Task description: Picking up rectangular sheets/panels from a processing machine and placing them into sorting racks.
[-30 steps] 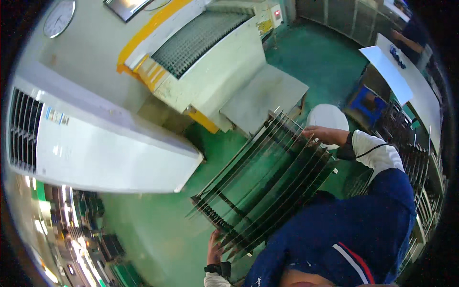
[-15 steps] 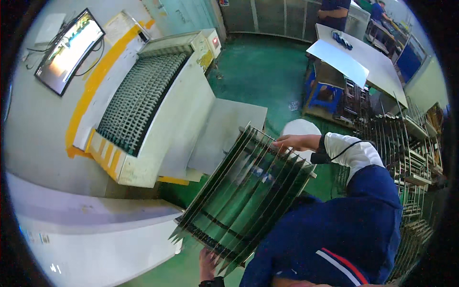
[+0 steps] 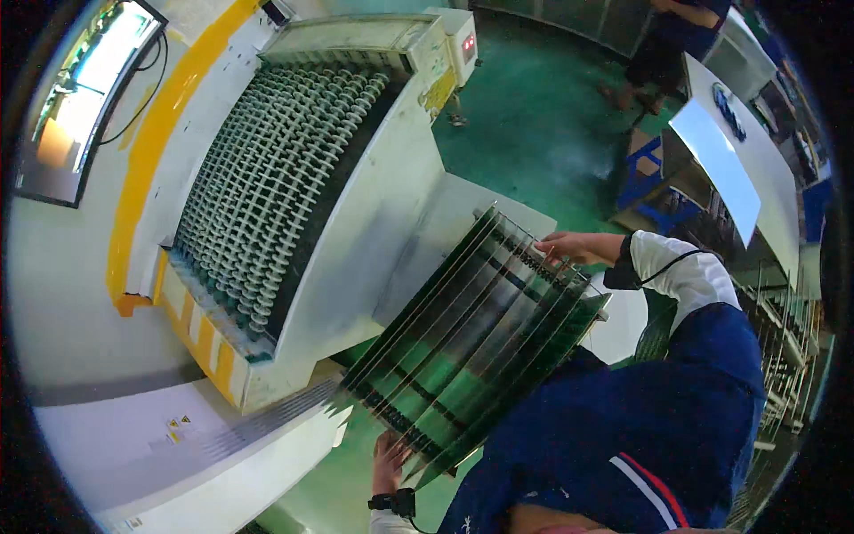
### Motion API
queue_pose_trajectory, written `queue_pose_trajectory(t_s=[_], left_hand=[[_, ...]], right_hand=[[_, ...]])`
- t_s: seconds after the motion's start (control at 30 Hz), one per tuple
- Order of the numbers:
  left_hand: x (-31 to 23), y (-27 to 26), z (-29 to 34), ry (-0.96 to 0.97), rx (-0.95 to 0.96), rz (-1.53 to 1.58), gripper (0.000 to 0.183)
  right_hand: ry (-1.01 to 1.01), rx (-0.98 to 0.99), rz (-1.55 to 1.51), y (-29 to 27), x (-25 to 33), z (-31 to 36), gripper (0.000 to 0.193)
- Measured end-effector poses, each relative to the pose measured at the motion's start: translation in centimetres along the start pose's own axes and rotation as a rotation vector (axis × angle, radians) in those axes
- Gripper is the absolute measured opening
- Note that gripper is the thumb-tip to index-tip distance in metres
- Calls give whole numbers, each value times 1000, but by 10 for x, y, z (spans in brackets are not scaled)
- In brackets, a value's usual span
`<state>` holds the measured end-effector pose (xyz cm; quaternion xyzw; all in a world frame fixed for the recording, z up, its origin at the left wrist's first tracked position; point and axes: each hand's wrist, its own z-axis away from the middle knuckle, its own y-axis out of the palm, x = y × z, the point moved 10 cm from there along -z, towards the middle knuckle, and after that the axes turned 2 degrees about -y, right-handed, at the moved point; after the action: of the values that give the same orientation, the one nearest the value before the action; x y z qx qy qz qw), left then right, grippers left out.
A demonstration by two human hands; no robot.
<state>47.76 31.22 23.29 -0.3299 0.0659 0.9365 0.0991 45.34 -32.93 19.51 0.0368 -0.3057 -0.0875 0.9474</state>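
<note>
A slotted rack (image 3: 455,425) stands before me, holding several thin upright panels (image 3: 471,329) side by side with gaps between them. At its near left end my left hand (image 3: 390,458) is closed on the rack's edge, its fingers partly hidden behind the frame. My right hand (image 3: 569,248) holds the far right end, the fingers bent over the end bar by the panel edges. Beyond the rack is a roller conveyor (image 3: 276,178) with many rows of pale wheels. A grey plate (image 3: 498,203) juts out from its side, next to the rack.
A white cabinet (image 3: 240,472) lies at the lower left. On the wall hangs a lit screen (image 3: 84,98). A round white stool (image 3: 624,325) is close to my right arm. Metal racks (image 3: 783,356) crowd the right. Behind, a person (image 3: 672,44) stands by a table (image 3: 774,169) bearing a pale sheet (image 3: 719,165).
My view has shifted, so the conveyor looks larger and nearer. The rack and both hands sit slightly farther right in the picture, and both hands keep hold of it.
</note>
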Motion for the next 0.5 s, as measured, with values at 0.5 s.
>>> queue_pose_trajectory(t_s=[0.5], left_hand=[[-58, 97, -105, -173, 70, 212, 47]], right_hand=[[20, 38, 181, -88, 133, -106, 57]])
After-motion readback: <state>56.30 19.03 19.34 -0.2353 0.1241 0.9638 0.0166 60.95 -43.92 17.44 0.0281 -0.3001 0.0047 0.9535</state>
